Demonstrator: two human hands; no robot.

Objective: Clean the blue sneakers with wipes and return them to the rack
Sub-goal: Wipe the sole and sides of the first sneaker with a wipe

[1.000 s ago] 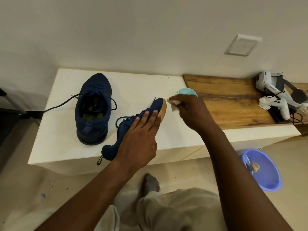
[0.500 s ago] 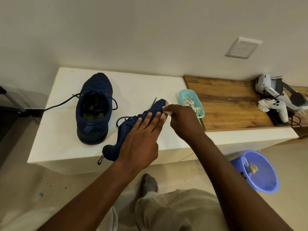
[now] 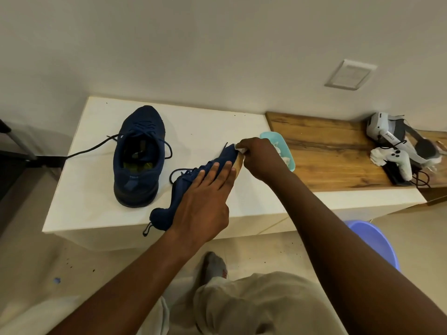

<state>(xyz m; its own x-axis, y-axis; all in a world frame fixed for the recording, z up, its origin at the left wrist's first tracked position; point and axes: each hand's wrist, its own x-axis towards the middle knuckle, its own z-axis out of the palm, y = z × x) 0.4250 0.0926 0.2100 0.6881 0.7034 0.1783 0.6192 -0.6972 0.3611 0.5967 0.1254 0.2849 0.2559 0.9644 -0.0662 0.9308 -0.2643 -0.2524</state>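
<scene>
Back from the teal tray (image 3: 268, 135), the right hand (image 3: 258, 158) is pinching a white wipe (image 3: 241, 150) onto the toe of the blue sneaker (image 3: 186, 187) that the flat-fingered left hand (image 3: 203, 201) is pinning to the bench (image 3: 92, 189), so wiping is resuming.

Ref. landmark: white bench (image 3: 193, 131).
1. Tilted sneaker (image 3: 186, 189), bench front-centre: left hand (image 3: 203, 201) is covering mid upper; sole is showing only a tan strip at toe.
2. Wipe (image 3: 240, 150), at that toe: right hand (image 3: 261, 158) is hiding most of it.
3. Teal tray (image 3: 273, 136), bench right end: right hand is blocking near part.
4. Purple bin (image 3: 377, 243), below bench right front: forearm is covering most of it.
5. Headset (image 3: 384, 131), right of bench: lettering too small to read.
</scene>
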